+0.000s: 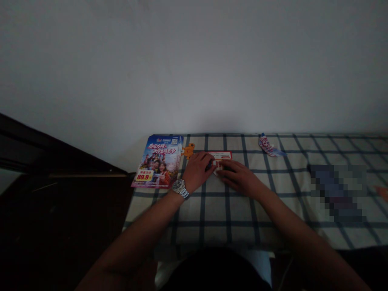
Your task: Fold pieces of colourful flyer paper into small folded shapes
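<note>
Near the middle of the table my left hand [197, 169], with a metal watch [180, 188] on its wrist, has its fingers curled in. My right hand [238, 176] faces it, fingers bent and close together. Between the fingertips of both hands is a small white-and-red printed piece [217, 163], mostly covered by the fingers. Just behind lies a white card with a red edge [226, 155], partly hidden by my hands. An orange bear-shaped cutout [189, 150] lies beyond my left hand, beside a stack of colourful flyers [160, 161].
A checked cloth [212, 210] covers the table, which meets a pale wall [194, 72]. A crumpled red, white and blue wrapper [267, 145] lies at the back right. Farther right is a blurred-out dark rectangular object [336, 192]; another person's fingers [382, 192] show at the right edge.
</note>
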### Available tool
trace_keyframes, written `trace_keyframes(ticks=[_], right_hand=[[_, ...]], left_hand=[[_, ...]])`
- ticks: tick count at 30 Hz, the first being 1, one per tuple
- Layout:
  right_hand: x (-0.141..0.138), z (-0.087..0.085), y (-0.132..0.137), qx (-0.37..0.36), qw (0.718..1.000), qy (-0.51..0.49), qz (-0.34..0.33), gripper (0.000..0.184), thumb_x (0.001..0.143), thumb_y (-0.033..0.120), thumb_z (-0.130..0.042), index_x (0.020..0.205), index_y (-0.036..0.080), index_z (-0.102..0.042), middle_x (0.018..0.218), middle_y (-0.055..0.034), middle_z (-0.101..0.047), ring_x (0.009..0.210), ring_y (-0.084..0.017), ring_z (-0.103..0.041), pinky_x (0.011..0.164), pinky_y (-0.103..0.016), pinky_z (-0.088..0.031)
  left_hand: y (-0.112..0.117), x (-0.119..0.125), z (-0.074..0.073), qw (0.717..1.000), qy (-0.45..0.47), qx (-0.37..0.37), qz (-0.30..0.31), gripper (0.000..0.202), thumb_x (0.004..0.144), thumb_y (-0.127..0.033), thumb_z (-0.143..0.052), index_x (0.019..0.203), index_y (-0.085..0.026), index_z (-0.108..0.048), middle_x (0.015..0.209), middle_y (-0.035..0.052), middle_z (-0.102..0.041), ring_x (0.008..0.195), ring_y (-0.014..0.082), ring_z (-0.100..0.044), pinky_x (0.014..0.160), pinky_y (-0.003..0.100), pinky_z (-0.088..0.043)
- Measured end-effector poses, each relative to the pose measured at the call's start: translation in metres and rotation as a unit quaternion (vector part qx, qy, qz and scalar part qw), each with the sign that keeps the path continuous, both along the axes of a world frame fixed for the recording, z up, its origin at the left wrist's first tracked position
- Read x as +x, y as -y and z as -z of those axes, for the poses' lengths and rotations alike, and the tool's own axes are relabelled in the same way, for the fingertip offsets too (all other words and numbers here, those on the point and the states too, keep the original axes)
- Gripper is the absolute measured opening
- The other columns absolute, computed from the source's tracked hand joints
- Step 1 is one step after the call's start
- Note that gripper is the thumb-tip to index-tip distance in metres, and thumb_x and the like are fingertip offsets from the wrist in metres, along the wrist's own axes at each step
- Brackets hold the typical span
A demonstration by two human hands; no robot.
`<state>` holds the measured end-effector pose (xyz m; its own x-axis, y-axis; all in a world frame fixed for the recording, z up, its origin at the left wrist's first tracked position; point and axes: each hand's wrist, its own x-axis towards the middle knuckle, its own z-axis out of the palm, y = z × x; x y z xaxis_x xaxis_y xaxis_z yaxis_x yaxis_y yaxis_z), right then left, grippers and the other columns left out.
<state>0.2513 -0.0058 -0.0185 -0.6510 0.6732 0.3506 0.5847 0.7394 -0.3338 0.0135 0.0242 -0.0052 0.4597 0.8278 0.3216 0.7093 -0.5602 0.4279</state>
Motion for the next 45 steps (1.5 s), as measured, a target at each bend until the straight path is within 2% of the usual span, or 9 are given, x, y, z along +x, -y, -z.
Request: trace_keyframes(ticks=[5, 10, 16, 35, 45], right_hand=[[0.001, -0.002, 0.001, -0.002, 1.0, 0.005, -0.006, 0.029, 0.1, 0.027, -0.06, 0.127, 0.025, -0.069, 0.149, -0.0123, -0.056, 0.142, -0.03, -0.05, 0.116, -0.055, -0.047], [0.002, -0.002, 0.0, 0.004, 1.0, 0.002, -0.017, 0.025, 0.098, 0.026, -0.062, 0.12, 0.025, -0.072, 0.15, -0.0132, -0.055, 0.143, -0.033, -0.049, 0.113, -0.058, -0.048], [0.003, 0.0, 0.0, 0.006, 1.0, 0.0, -0.019, 0.024, 0.097, 0.027, -0.063, 0.119, 0.026, -0.073, 0.152, -0.0125, -0.054, 0.143, -0.033, -0.049, 0.113, -0.058, -0.048], [0.003, -0.003, 0.001, -0.001, 1.0, 0.012, -0.024, 0.024, 0.099, 0.027, -0.06, 0.119, 0.025, -0.073, 0.153, -0.0136, -0.051, 0.145, -0.033, -0.045, 0.115, -0.056, -0.046], [0.002, -0.004, 0.001, -0.006, 0.999, 0.006, -0.031, 0.024, 0.1, 0.028, -0.059, 0.119, 0.024, -0.072, 0.15, -0.0148, -0.052, 0.144, -0.032, -0.046, 0.115, -0.057, -0.045]], left_hand=[[-0.002, -0.002, 0.004, 1.0, 0.012, -0.005, -0.006, 0.03, 0.096, -0.033, -0.066, 0.122, -0.022, -0.059, 0.117, 0.0074, -0.061, 0.109, 0.0262, -0.058, 0.096, 0.044, -0.048], [-0.004, -0.005, 0.005, 1.0, 0.016, -0.016, 0.003, 0.016, 0.099, -0.031, -0.06, 0.112, -0.022, -0.063, 0.111, 0.0068, -0.062, 0.106, 0.0255, -0.058, 0.094, 0.043, -0.048], [-0.003, -0.004, 0.003, 1.0, 0.014, -0.018, -0.001, 0.009, 0.098, -0.028, -0.06, 0.105, -0.022, -0.062, 0.104, 0.005, -0.068, 0.1, 0.0256, -0.06, 0.091, 0.043, -0.047], [-0.003, 0.004, 0.0, 1.0, -0.015, -0.005, -0.022, 0.009, 0.1, -0.029, -0.058, 0.104, -0.022, -0.061, 0.103, 0.0045, -0.07, 0.098, 0.0262, -0.06, 0.088, 0.043, -0.045], [0.0, 0.006, 0.0, 0.998, -0.04, -0.014, -0.036, 0.011, 0.1, -0.03, -0.057, 0.107, -0.023, -0.062, 0.108, 0.0043, -0.068, 0.104, 0.0261, -0.057, 0.093, 0.043, -0.043]])
